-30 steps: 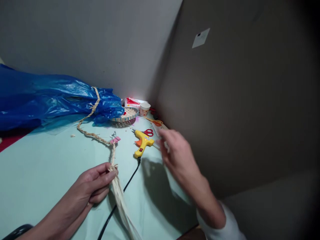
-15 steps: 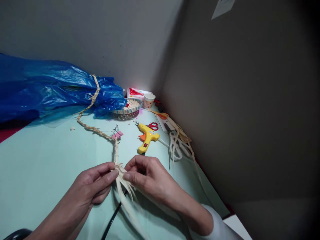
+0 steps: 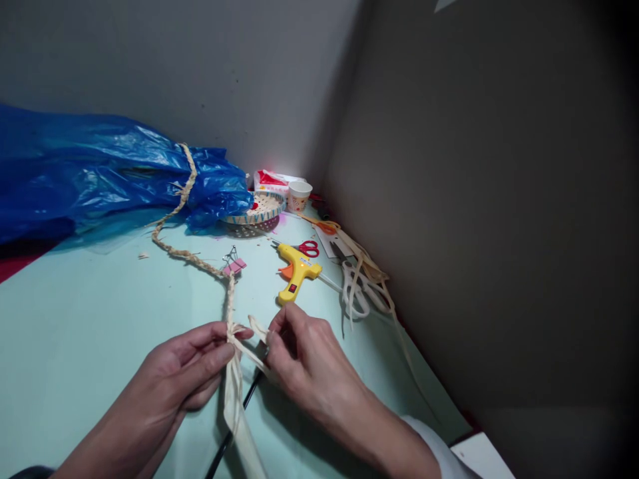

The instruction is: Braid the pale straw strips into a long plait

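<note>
A pale plaited cord (image 3: 192, 259) runs from around the blue plastic bag (image 3: 114, 173), past a pink binder clip (image 3: 234, 267), towards me. My left hand (image 3: 192, 366) pinches the near end of the braid between thumb and forefinger. Loose pale strands (image 3: 235, 399) hang below that pinch over the table. To its right, my right hand (image 3: 309, 359) has thumb and fingers closed on a pale strand (image 3: 257, 328), whose short curled end sticks up. Another strand stretches between the two hands.
Beyond my right hand lie a yellow glue gun (image 3: 298, 271), red-handled scissors (image 3: 308, 249) and white-handled scissors (image 3: 355, 293). More strips (image 3: 369, 266) lie by the right wall. A basket (image 3: 264, 207) and paper cup (image 3: 299, 197) stand behind. A black cable (image 3: 224, 447) crosses the near table.
My right hand has moved right, away from the braid, drawing a strand out sideways. The frayed bunch between the hands has parted into separate strands. My left hand keeps its pinch.
</note>
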`<state>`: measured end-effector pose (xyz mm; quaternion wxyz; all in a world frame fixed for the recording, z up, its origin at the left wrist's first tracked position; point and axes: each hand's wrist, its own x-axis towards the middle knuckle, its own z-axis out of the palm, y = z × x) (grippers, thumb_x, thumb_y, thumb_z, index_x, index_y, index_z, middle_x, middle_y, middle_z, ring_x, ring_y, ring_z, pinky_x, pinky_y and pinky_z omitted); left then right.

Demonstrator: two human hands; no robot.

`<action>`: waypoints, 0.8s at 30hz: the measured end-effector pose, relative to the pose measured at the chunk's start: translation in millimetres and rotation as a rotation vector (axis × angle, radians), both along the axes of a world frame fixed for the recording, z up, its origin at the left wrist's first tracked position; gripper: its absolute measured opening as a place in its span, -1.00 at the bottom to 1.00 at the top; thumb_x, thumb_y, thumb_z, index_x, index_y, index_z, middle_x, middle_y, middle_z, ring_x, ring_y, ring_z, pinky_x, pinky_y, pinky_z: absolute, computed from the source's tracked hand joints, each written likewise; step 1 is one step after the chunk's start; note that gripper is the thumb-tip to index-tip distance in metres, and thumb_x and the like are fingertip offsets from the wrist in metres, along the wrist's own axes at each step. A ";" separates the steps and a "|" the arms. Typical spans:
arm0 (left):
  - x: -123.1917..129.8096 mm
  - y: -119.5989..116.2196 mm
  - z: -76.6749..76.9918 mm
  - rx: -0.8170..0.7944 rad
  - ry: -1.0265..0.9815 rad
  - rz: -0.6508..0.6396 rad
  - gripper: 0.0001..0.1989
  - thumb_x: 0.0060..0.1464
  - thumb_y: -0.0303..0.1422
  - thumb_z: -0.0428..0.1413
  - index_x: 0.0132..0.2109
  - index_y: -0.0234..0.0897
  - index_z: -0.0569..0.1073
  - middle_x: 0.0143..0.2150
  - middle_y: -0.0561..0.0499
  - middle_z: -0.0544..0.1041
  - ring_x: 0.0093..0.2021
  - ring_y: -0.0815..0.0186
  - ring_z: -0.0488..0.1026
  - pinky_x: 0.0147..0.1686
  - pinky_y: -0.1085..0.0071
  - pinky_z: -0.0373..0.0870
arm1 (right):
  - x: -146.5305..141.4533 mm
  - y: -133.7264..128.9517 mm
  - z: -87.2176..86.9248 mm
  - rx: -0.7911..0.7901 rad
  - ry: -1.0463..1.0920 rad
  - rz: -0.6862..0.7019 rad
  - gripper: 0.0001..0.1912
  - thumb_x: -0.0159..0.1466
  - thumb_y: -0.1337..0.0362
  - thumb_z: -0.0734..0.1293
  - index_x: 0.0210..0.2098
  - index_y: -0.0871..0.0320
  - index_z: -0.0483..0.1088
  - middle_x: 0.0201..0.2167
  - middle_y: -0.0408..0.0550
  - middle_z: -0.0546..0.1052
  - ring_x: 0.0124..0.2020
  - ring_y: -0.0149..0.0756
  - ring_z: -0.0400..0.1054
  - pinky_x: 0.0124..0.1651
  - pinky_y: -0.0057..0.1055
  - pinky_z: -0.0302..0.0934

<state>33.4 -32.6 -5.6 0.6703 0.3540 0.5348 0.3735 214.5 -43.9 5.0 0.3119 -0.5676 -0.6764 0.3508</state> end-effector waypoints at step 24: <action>-8.5 4.0 -8.2 0.017 0.127 -0.064 -0.39 -0.29 -0.13 0.43 0.01 -0.10 0.63 -0.46 0.04 0.56 -0.53 0.31 0.38 -0.65 0.50 0.14 | -1.3 -7.6 2.5 -0.164 0.271 0.129 -0.77 0.42 0.22 0.25 -0.24 0.14 0.53 -0.45 -0.14 0.56 -0.46 -0.40 0.35 -0.38 -0.49 0.11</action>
